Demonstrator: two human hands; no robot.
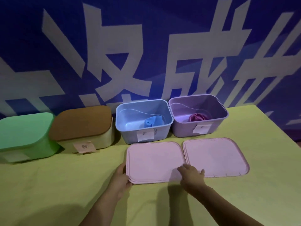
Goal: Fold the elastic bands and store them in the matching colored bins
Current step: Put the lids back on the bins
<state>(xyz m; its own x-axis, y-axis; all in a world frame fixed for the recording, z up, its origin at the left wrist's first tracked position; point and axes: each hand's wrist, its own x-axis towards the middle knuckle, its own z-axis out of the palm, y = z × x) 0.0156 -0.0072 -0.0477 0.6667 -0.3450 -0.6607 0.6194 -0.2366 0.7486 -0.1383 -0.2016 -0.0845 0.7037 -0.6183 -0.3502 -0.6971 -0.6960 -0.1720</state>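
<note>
Four bins are lined up along the far edge of the yellow-green counter (48,193), in front of a blue backdrop (162,38) with large pale characters.

Far left: green bin (32,144), closed with a green lid. Next right: cream bin (91,141), closed with a brown lid (81,121); a pinkish paper label is stuck on its near wall. Contents of both are not visible.

Centre right: blue bin (130,134), lid off. A blue elastic band (152,122) is seen inside, rolled up, its round end turned toward the camera, lying at the near right of the bin floor. A white label is stuck on the near wall.

Far right: purple bin (182,129), lid off. A pink elastic band (197,117) is seen inside, coiled in a loose loop on the bin floor. A white label is also stuck on the near wall.

Two pink lids lie flat on the counter near the open bins, side by side, edges nearly touching: left lid (154,160) before the blue bin, right lid (216,157) before the purple bin.

The left lid is gripped at its near-left corner by the left hand (121,178). The right hand (192,176) is laid on the near-right corner of the same lid, fingers spread and fairly straight, overlapping the gap between the lids.
</note>
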